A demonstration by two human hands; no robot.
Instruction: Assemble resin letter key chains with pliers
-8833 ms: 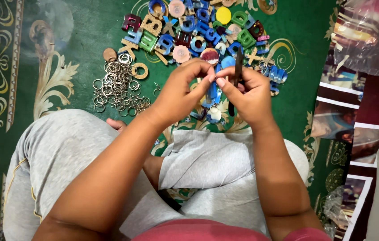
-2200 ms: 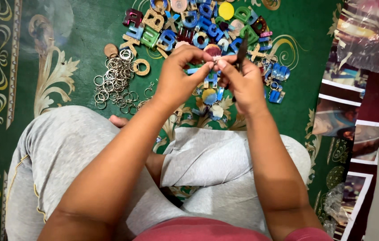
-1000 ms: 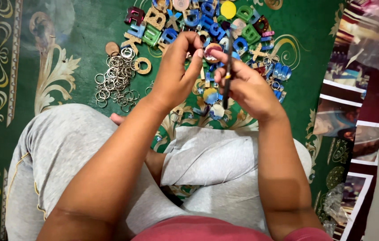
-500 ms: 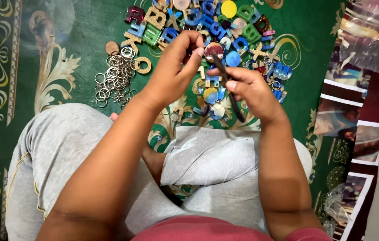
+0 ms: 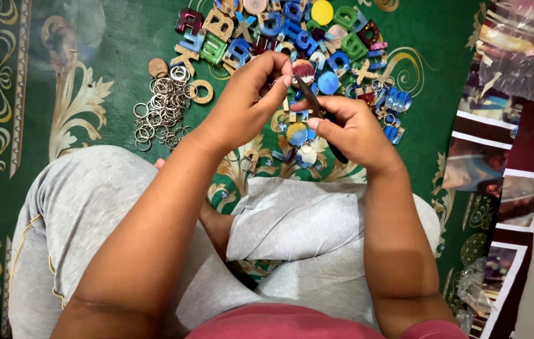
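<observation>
My left hand [image 5: 249,100] is raised over the green carpet, fingertips pinched on a small piece that I cannot make out. My right hand [image 5: 352,129] grips a dark slim tool [image 5: 312,103] whose tip points up at the left fingertips. Beyond the hands lies a spread of coloured resin and wooden letter charms [image 5: 292,31]. A pile of metal key rings [image 5: 163,103] lies to the left of my left hand. Two round charms [image 5: 301,143] lie just below the hands.
I sit cross-legged in grey trousers [image 5: 292,220] on the patterned green carpet [image 5: 110,37]. Printed photos [image 5: 487,169] and a crinkled clear plastic bag [image 5: 521,44] lie along the right side.
The hands have drawn slightly apart and lower; my right hand has tilted the dark tool so its tip meets the left fingertips. The charms on the carpet have not moved.
</observation>
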